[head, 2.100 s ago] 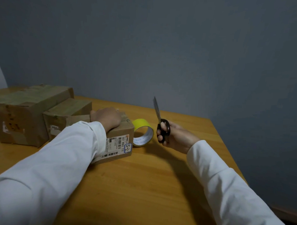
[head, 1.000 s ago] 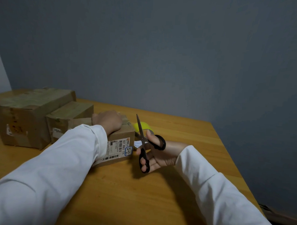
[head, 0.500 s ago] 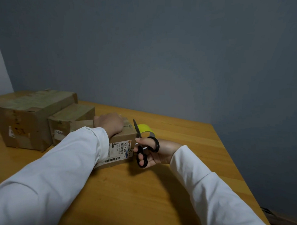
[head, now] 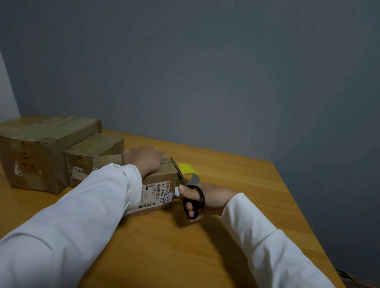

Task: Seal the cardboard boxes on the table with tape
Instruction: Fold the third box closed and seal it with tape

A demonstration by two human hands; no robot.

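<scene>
Right hand point(head: 206, 200) grips black-handled scissors point(head: 190, 194); left hand point(head: 142, 160) presses the small brown cardboard box point(head: 159, 189), fingers hidden.
Orange wooden table point(head: 181, 251), grey wall point(head: 209, 69) at twelve o'clock.

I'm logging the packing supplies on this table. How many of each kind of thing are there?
Cardboard boxes: 3, namely the large box, the middle box and the labelled box
Tape rolls: 1, the yellow tape roll
Scissors: 1, the black scissors
Total: 5
</scene>
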